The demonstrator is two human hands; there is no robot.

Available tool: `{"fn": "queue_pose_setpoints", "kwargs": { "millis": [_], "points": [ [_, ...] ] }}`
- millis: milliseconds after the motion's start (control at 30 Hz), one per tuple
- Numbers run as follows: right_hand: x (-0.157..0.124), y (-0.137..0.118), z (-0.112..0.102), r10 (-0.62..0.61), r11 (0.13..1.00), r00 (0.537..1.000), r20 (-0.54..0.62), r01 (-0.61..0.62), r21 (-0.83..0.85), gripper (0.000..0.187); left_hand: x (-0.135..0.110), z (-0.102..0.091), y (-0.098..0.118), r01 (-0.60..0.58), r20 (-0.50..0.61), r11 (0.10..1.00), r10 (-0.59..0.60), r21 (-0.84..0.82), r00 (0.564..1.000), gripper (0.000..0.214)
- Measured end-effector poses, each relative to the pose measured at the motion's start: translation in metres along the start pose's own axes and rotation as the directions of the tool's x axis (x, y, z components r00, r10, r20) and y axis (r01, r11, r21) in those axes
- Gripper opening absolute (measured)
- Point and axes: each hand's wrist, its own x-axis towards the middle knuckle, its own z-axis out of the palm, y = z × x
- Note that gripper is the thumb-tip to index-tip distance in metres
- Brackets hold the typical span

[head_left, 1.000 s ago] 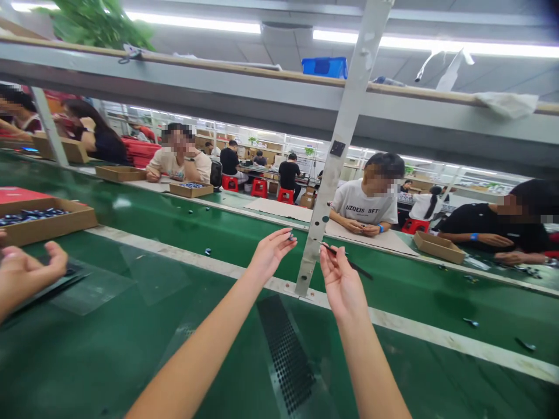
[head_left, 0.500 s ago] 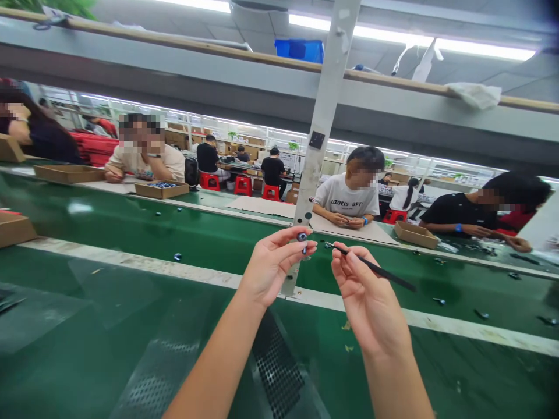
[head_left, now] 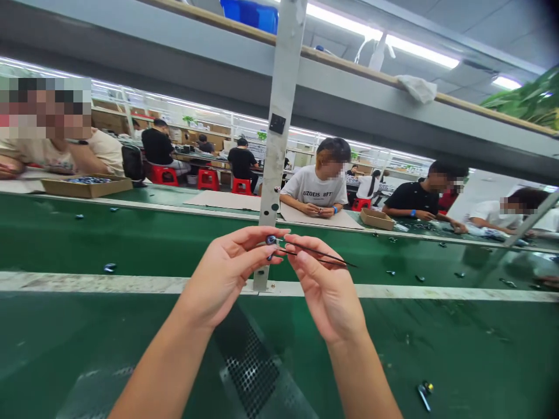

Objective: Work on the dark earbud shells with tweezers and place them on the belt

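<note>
My left hand (head_left: 227, 270) is raised over the green conveyor belt (head_left: 87, 244) and pinches a small dark blue part (head_left: 271, 240) between thumb and fingertips. My right hand (head_left: 325, 288) is closed on thin black tweezers (head_left: 321, 254), whose tips touch the small part. Both hands meet in front of a grey upright post (head_left: 275, 145). A sheet of tiny black dots (head_left: 251, 364) lies on the table below my wrists.
Several small parts are scattered on the belt, one near my right forearm (head_left: 423, 391). A cardboard tray of parts (head_left: 87, 185) sits at the far left. Several people work seated across the belt. An overhead shelf holds a blue bin (head_left: 251, 13).
My hands have come together; the tweezers' tips now reach the part in my left hand. The view has swung to the right.
</note>
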Motion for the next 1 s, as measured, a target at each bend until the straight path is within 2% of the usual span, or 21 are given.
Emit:
{"fn": "queue_pose_setpoints", "kwargs": {
  "millis": [267, 467, 667, 833, 1000],
  "points": [
    [0.0, 0.002, 0.0005, -0.025, 1.0, 0.999, 0.043, 0.026, -0.009, 0.025, -0.0011, -0.0021, 0.0038, 0.005, 0.014, 0.998, -0.006, 0.066, 1.0, 0.042],
    [0.0011, -0.0007, -0.0024, -0.076, 0.997, 0.994, 0.077, 0.078, -0.023, 0.019, -0.0013, 0.0012, 0.0036, -0.004, 0.032, 0.996, 0.001, 0.092, 1.0, 0.041],
    [0.0012, -0.0014, -0.0062, -0.189, 0.976, 0.982, 0.024, 0.19, -0.11, 0.013, -0.0005, 0.0021, 0.0027, 0.014, 0.036, 0.993, -0.018, 0.116, 0.999, 0.041],
    [0.0004, -0.0009, -0.0073, -0.242, 0.956, 0.97, -0.028, 0.233, -0.179, 0.011, -0.0018, 0.0014, 0.003, 0.003, 0.044, 0.992, -0.009, 0.125, 0.999, 0.041],
    [0.0005, -0.0017, -0.0084, -0.279, 0.944, 0.96, -0.025, 0.269, -0.192, 0.008, -0.0017, 0.0009, 0.0027, -0.008, 0.052, 0.992, 0.002, 0.128, 0.999, 0.035]
  ]
}}
